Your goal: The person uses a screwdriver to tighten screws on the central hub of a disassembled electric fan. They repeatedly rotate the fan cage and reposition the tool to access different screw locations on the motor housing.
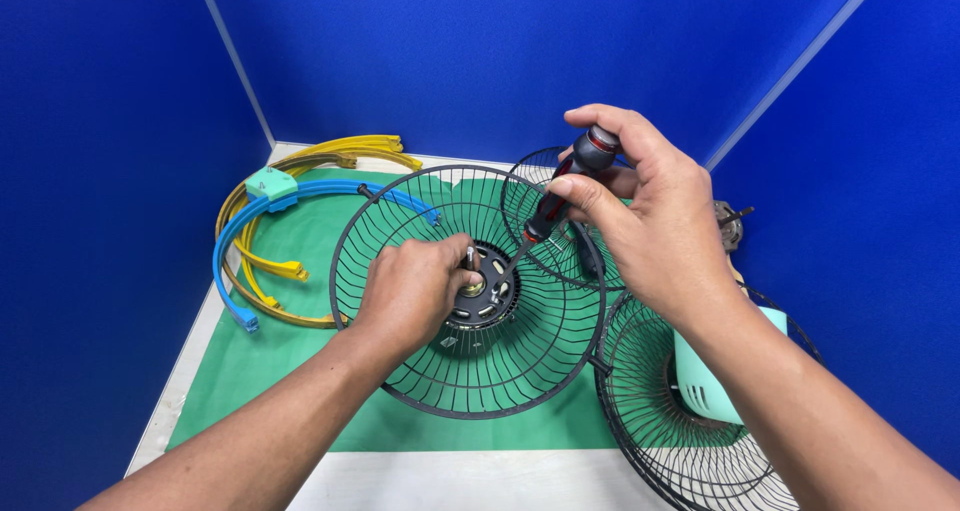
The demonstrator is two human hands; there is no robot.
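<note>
Now the right hand grips a screwdriver tip-down at the fan guard hub, apparently on a screw, while the left hand closes on the hub, steadying it.

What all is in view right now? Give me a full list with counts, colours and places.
wire fan guard: one, black, centre of the mat, with a hub in its middle.
smaller fan guards: one behind, one at lower right, black.
motor housing: one, pale teal, inside the lower-right guard.
screwdriver: one, black and red, tip at the hub.
curved rim bands: yellow and blue, far left.
mat: one, green, on the white table.
left hand: on the hub.
right hand: fingers gripping the screwdriver.
</note>
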